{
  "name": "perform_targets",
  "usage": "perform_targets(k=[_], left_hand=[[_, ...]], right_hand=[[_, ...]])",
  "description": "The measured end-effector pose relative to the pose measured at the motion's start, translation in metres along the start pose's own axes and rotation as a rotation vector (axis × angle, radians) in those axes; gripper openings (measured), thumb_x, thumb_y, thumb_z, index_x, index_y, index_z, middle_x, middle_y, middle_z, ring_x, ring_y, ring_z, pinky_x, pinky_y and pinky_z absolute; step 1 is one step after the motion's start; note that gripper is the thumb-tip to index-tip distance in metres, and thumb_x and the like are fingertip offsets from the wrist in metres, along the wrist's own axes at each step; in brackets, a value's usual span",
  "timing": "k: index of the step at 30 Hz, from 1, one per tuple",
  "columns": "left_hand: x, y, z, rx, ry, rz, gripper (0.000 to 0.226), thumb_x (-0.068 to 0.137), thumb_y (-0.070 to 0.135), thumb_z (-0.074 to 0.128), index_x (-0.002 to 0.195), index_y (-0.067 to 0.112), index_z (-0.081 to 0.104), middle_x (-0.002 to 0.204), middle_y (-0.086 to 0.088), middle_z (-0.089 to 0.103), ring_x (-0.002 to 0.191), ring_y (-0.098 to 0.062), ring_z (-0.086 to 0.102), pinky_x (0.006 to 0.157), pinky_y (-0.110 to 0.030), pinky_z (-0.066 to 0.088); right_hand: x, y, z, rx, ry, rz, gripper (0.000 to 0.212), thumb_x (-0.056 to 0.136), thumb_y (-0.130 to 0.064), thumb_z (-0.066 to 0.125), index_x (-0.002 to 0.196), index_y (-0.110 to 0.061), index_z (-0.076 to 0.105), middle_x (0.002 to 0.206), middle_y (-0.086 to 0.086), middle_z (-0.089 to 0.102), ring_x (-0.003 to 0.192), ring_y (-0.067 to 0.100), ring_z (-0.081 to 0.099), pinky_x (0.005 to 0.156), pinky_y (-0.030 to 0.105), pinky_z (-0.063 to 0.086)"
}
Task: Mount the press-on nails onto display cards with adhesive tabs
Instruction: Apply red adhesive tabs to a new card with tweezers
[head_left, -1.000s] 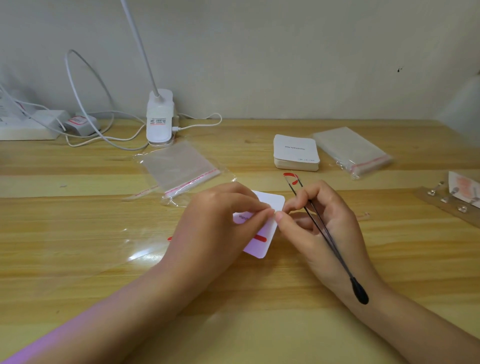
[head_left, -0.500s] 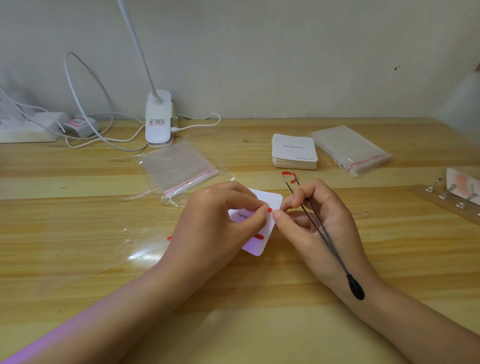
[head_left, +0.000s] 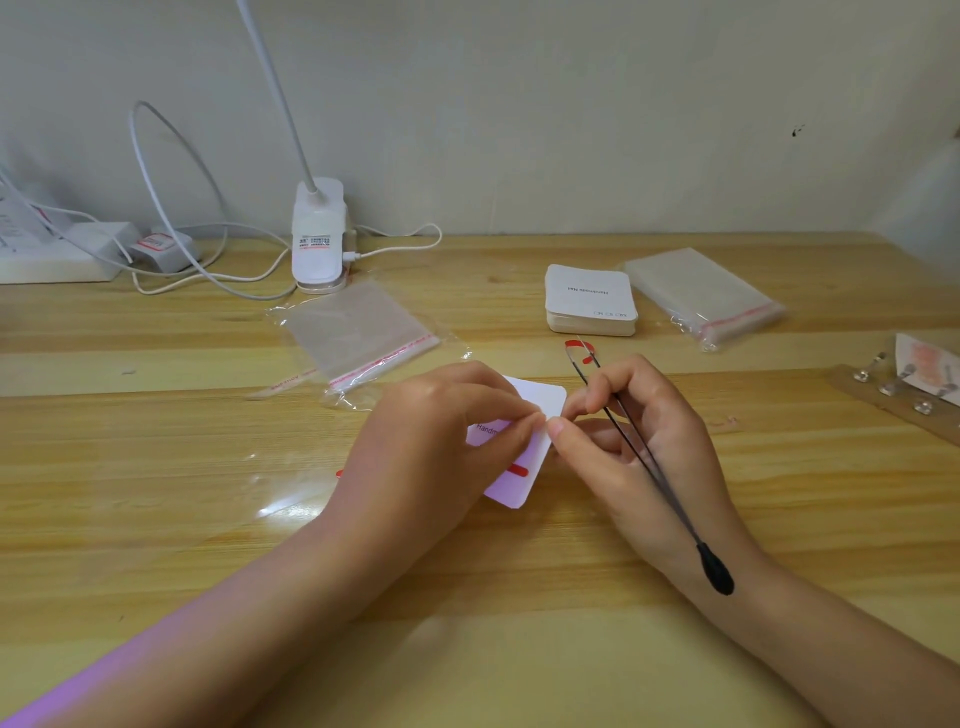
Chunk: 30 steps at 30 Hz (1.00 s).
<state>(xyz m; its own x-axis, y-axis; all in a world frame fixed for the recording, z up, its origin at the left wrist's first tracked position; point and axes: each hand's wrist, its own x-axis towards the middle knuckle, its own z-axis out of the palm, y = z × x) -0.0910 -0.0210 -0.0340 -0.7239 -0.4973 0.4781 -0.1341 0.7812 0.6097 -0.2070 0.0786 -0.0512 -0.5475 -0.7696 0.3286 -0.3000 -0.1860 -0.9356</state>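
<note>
Your wooden table (head_left: 156, 519) carries a stack of cards (head_left: 590, 301), two packs of clear bags (head_left: 358, 332) (head_left: 706, 296), a lamp base (head_left: 318, 234), a power strip (head_left: 57, 257), and a strip of stands (head_left: 893, 387) at right.

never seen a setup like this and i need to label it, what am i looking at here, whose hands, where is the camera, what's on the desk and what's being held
There is no machine here: these are a person's two bare hands, filmed by a wide-angle camera worn on the head, looking forward and down.

The left hand and right hand meet over a small white rounded display card with red strips on it, fingertips pinching at its edge. The right hand also holds thin black tweezers, red bits at their tip.

On the light wooden desk lie a stack of white cards, a pack of clear plastic bags with red strips, a loose clear bag, a white clip lamp base with white cables, and, at the right edge, a brown strip carrying small clear pieces.
</note>
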Motion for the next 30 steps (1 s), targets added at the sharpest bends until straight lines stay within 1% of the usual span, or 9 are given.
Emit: perform_targets(k=[3,10,12,16,18,22,25,28,30], left_hand=[[0.000,-0.001,0.000,0.049,-0.010,0.044,0.016,0.076,0.023,0.062,0.078,0.015,0.076,0.080,0.005,0.068,0.071,-0.008,0.058,0.060,-0.033,0.048],[0.002,-0.004,-0.003,0.122,-0.036,0.144,0.014,0.078,0.016,0.061,0.081,0.011,0.074,0.082,0.002,0.067,0.072,-0.011,0.056,0.055,-0.034,0.046],[0.003,-0.005,-0.007,0.139,-0.078,0.180,0.015,0.079,0.017,0.061,0.084,0.012,0.074,0.084,0.002,0.067,0.071,-0.012,0.058,0.053,-0.033,0.049],[0.009,-0.004,-0.015,0.292,-0.136,0.355,0.021,0.083,0.019,0.055,0.079,0.008,0.073,0.079,-0.003,0.068,0.064,-0.020,0.062,0.044,-0.029,0.048],[0.012,-0.004,-0.018,0.368,-0.163,0.441,0.023,0.082,0.015,0.052,0.076,0.006,0.072,0.074,-0.006,0.068,0.059,-0.020,0.062,0.041,-0.026,0.046],[0.011,-0.005,-0.018,0.486,-0.191,0.548,0.007,0.071,0.001,0.070,0.077,0.004,0.071,0.073,-0.007,0.067,0.057,-0.022,0.061,0.042,-0.024,0.043],[0.010,-0.007,-0.017,0.540,-0.190,0.579,0.010,0.069,0.000,0.073,0.078,0.004,0.070,0.074,-0.008,0.067,0.057,-0.022,0.061,0.043,-0.022,0.039],[0.011,-0.008,-0.016,0.531,-0.176,0.563,0.005,0.073,0.003,0.066,0.076,0.004,0.070,0.074,-0.008,0.067,0.057,-0.022,0.061,0.042,-0.023,0.039],[0.012,-0.009,-0.016,0.462,-0.167,0.525,0.016,0.080,0.008,0.056,0.077,0.005,0.071,0.075,-0.007,0.067,0.058,-0.021,0.061,0.042,-0.023,0.039]], right_hand=[[0.000,0.000,0.000,0.003,0.008,0.017,0.026,0.069,-0.015,0.061,0.067,-0.036,0.047,0.072,-0.011,0.060,0.049,0.003,0.051,0.058,0.027,0.049],[0.000,0.000,0.000,0.029,0.035,0.066,0.042,0.078,0.005,0.063,0.066,-0.032,0.047,0.071,-0.011,0.059,0.049,0.008,0.052,0.068,0.044,0.053],[0.000,0.000,0.000,0.035,0.038,0.076,0.039,0.076,0.000,0.065,0.065,-0.033,0.048,0.071,-0.011,0.060,0.052,0.013,0.053,0.070,0.049,0.053],[0.000,-0.002,0.001,0.032,0.015,0.082,0.024,0.068,-0.014,0.060,0.065,-0.034,0.048,0.072,-0.011,0.058,0.057,0.026,0.052,0.070,0.052,0.052],[-0.001,-0.002,0.000,0.042,0.005,0.086,0.026,0.070,-0.011,0.062,0.065,-0.033,0.048,0.071,-0.011,0.058,0.057,0.026,0.052,0.070,0.053,0.051],[0.000,-0.001,-0.002,0.057,-0.004,0.105,0.043,0.079,0.006,0.062,0.065,-0.032,0.048,0.071,-0.010,0.057,0.058,0.029,0.051,0.070,0.055,0.050],[0.000,0.000,-0.002,0.059,-0.008,0.112,0.041,0.078,0.007,0.061,0.066,-0.030,0.049,0.071,-0.010,0.056,0.057,0.027,0.049,0.070,0.051,0.051],[0.000,0.000,-0.001,0.055,-0.014,0.113,0.041,0.078,0.008,0.062,0.066,-0.030,0.050,0.070,-0.012,0.057,0.055,0.023,0.052,0.071,0.052,0.051],[0.000,0.001,-0.001,0.079,-0.007,0.124,0.041,0.078,0.008,0.062,0.066,-0.029,0.050,0.069,-0.011,0.057,0.058,0.027,0.053,0.072,0.051,0.052]])
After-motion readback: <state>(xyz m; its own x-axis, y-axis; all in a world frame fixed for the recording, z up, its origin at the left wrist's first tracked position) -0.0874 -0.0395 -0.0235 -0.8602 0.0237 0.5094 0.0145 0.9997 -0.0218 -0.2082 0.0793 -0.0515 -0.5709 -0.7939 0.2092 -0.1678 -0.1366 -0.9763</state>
